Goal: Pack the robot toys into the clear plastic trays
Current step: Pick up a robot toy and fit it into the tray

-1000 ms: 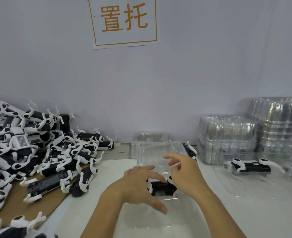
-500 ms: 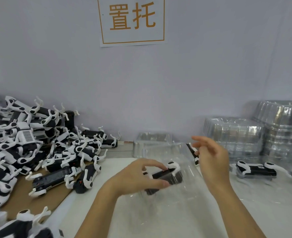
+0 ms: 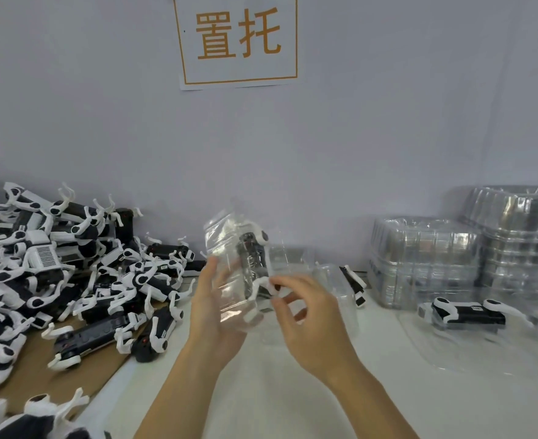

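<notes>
- I see my left hand (image 3: 218, 307) clamped round a clear plastic tray (image 3: 232, 264) holding a robot toy (image 3: 255, 261), upright above the worktop (image 3: 293, 391).
- My right hand (image 3: 308, 315) pinches the toy's white leg (image 3: 264, 285).

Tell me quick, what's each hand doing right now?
Left hand: holds the clear tray with a robot toy in it, lifted upright.
Right hand: pinches the toy's white leg.

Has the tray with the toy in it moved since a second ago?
Yes. The clear tray now stands lifted upright in the left hand, off the table where it lay.
</notes>
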`<state>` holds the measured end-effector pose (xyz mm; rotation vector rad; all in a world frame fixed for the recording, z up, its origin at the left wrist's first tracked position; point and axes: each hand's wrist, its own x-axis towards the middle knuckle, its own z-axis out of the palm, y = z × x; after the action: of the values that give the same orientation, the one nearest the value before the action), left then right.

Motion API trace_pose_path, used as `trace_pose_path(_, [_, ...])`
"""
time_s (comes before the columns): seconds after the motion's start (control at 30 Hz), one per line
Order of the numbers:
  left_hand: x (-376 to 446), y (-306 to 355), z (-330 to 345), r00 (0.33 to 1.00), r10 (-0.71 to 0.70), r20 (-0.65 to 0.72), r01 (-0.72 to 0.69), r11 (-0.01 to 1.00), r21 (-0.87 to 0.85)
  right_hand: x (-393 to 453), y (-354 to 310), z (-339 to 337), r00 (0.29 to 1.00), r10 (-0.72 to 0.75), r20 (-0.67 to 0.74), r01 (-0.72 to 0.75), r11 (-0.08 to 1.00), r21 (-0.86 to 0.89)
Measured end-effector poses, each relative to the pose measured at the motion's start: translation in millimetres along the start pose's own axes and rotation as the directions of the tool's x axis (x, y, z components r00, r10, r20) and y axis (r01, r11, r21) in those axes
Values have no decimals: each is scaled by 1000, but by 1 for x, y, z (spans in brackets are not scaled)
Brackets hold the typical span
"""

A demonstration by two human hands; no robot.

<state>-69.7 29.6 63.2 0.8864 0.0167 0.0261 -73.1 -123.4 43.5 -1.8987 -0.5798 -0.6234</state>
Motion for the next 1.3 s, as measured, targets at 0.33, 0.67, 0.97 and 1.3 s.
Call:
trace_pose_path(0.33, [5, -4, -10, 999, -10, 40, 14, 996, -90, 1, -4, -6, 994, -68, -84, 70, 997, 17])
trace_pose_path(0.67, [-4, -5, 4, 981, 51, 188, -105, 951, 289, 2, -3, -11, 996, -16, -89, 24, 995, 98])
trace_pose_path(0.97, [-6, -2, 5, 956, 121, 267, -256, 787, 561, 9, -5, -32, 965, 177, -195, -104, 937, 334])
trace_pose_path(1.3, [-11, -10, 26, 879, 97, 467, -473, 58, 879, 16, -2, -108, 757, 628, 180, -653, 710, 265])
